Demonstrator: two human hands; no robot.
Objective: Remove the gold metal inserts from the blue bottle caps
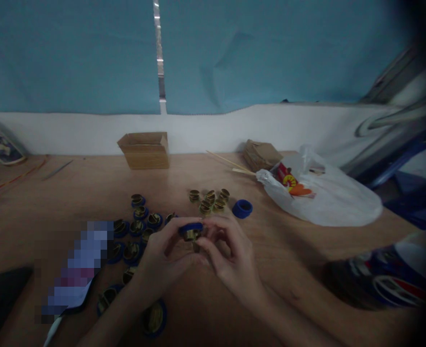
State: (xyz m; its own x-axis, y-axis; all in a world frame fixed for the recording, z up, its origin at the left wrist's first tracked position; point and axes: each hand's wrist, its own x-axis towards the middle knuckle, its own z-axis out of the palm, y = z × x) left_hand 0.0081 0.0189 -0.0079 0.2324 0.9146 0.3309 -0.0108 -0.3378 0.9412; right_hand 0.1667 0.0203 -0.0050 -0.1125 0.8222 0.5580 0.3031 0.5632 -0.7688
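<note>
Between my two hands, above the middle of the table, is a round brass fitting with a blue ring [191,232] around its top. My left hand [162,255] grips it from the left, fingers curled. Closing from the right, my right hand [231,255] has its thumb and fingers at the brass part under the ring. Several similar brass pieces seated in blue rings [137,227] lie to the left, some behind my left arm. Beyond my hands sits a small group of brass pieces without rings [206,206]. A loose blue ring or short stack of rings [242,208] stands right of them.
A phone [77,270] with a cable lies at left. Against the wall stand an open cardboard box [148,156] and a brown carton [261,153]. A white plastic bag [336,197] with sticks is at right, a Pepsi bottle [382,277] nearer me. A thin pointed tool [58,169] lies far left.
</note>
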